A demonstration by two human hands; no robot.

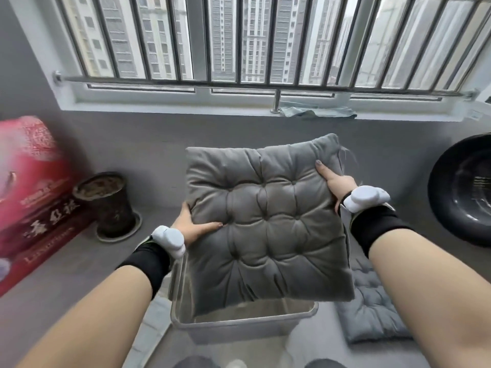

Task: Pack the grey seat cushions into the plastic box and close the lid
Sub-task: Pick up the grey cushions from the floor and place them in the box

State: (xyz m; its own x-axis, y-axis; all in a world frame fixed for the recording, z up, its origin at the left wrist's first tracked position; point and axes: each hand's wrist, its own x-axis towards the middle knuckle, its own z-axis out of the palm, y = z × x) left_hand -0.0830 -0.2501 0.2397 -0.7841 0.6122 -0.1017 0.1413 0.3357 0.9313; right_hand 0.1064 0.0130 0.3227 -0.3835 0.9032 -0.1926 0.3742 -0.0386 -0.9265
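I hold a grey tufted seat cushion (265,219) up in the air with both hands. My left hand (194,225) grips its left edge, thumb on top. My right hand (334,183) grips its right edge. Below the cushion stands the clear plastic box (239,321), open, its inside mostly hidden by the cushion. More grey cushions (372,309) lie stacked on the floor to the right of the box. No lid is visible.
A dark plant pot (106,203) on a saucer stands at the left, beside red cartons (32,197). A round black washing-machine door (465,189) is at the right edge. A barred window with a cloth (316,111) on its sill fills the back.
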